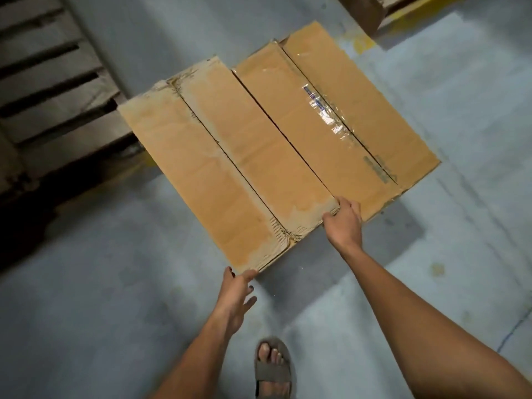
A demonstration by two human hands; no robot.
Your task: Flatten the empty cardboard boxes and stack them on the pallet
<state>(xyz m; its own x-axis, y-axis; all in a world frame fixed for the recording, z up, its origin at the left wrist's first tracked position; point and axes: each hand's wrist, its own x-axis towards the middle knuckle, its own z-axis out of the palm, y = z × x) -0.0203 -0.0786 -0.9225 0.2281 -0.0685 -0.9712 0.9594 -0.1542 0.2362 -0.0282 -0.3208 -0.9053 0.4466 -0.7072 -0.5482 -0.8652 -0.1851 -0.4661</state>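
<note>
Right hand (pixel 344 223) grips the flattened box (pixel 244 156) at its near edge; left hand (pixel 234 295), fingers straight, touches its corner. Floor (pixel 86 312) at lower left; print (pixel 380 168) seemingly unreadable.

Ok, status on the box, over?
Right hand grips flattened box near edge; left hand open, touching its corner. Box off floor, not yet on pallet. Nothing seen blocking.

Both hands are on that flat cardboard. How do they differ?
The right hand grips the near edge of the flattened box with curled fingers; the left hand has straight, spread fingers, and only its fingertips touch. The right hand sits near the middle of that edge, the left hand at its corner. Both are bare and meet the same edge.
</note>
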